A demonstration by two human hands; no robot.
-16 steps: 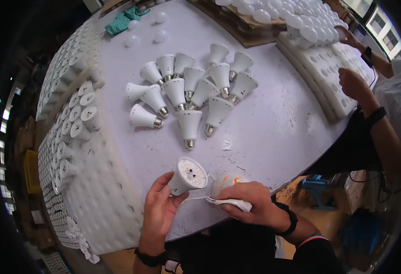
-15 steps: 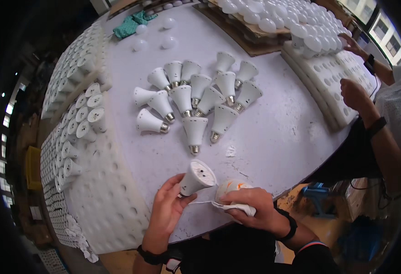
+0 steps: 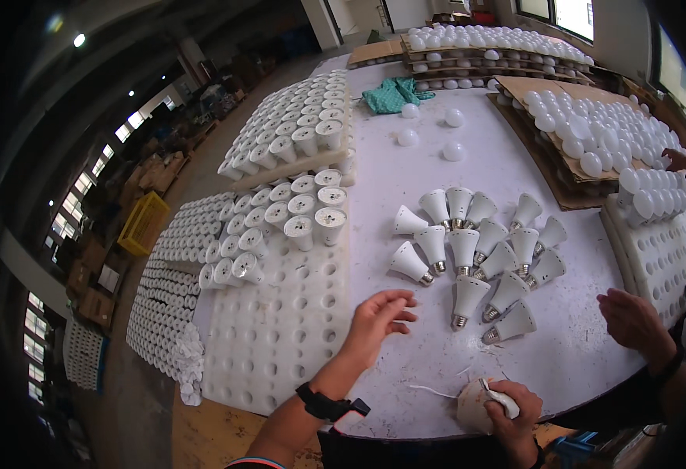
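Observation:
My left hand (image 3: 380, 322) hovers over the table left of the bulb cups, fingers stretched and nothing in it. My right hand (image 3: 513, 410), low at the table's near edge, is closed around a pale, rounded squeeze bottle (image 3: 474, 406). A white cloth (image 3: 502, 402) is bunched under its fingers, and a thin white nozzle (image 3: 433, 389) points left from the bottle. Ahead lie several white cone-shaped bulb cups (image 3: 468, 299) with metal screw bases. The nearest bulb cup (image 3: 511, 322) rests on its side, its base toward the left.
On the left, a white foam tray (image 3: 280, 344) with holes holds several upright bulb cups (image 3: 300, 230). Round white bulb covers (image 3: 453, 151) and a green cloth (image 3: 394, 95) lie farther back. Cardboard stacks of covers (image 3: 585, 133) stand at right. A co-worker's hand (image 3: 632, 319) reaches in there.
My left hand has let go of its bulb cup, and one more lies at the near end of the group. The view has swung left and up. My right hand keeps the bottle.

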